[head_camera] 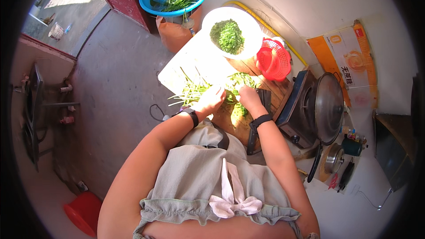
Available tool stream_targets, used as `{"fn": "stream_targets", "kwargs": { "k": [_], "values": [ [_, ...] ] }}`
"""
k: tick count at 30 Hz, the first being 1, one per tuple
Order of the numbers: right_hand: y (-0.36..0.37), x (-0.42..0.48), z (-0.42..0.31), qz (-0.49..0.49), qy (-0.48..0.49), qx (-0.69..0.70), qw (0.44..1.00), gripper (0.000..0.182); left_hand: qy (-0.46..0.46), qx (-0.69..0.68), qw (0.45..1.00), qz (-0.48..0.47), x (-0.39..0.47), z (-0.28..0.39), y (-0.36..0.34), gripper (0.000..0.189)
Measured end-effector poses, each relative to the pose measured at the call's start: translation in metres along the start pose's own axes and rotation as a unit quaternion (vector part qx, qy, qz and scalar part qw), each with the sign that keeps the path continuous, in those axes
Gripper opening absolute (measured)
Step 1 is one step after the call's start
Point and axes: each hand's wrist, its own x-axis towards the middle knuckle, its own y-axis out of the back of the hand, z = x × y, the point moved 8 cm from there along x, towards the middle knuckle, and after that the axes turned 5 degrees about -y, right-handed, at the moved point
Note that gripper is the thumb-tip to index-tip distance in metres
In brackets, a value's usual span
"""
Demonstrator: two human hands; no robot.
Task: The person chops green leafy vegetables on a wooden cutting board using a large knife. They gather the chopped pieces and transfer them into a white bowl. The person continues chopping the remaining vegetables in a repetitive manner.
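Long green stalks [191,92] spread over the left part of a sunlit work surface, with my left hand [212,99] at their right end, fingers bent on some greens. My right hand [248,96] is closed around a bunch of leafy greens [242,79] just to its right. Both hands are close together but apart, above a wooden cutting board [225,119]. A black-handled cleaver [264,98] lies beside my right hand, its blade mostly hidden. Beyond the hands, a white bowl [207,20] holds chopped greens [229,36].
A red plastic colander [274,59] sits right of the bowl. A blue basin [146,0] of greens stands at the back left. On the right are a gas stove [295,116] and a lidded wok [328,106]. A red bucket [84,212] is at the lower left.
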Motion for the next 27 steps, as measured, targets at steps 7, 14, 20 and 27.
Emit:
{"fn": "stream_targets", "kwargs": {
  "k": [7, 14, 20, 27],
  "values": [
    [0.069, -0.026, 0.03, 0.167, -0.08, 0.269, 0.945, 0.031, -0.026, 0.092, 0.979, -0.178, -0.004, 0.003, -0.023, 0.025],
    [0.098, -0.07, 0.045, 0.259, -0.112, 0.423, 0.861, 0.023, -0.088, 0.166, 0.972, -0.142, 0.005, 0.004, -0.02, 0.027],
    [0.114, -0.091, 0.039, 0.229, -0.122, 0.67, 0.696, 0.019, -0.13, 0.286, 0.908, -0.278, 0.009, 0.0, -0.038, 0.039],
    [0.027, -0.096, 0.024, 0.11, -0.201, 0.853, 0.468, 0.015, -0.31, 0.345, 0.842, -0.275, -0.012, -0.017, -0.076, 0.046]
  ]
}}
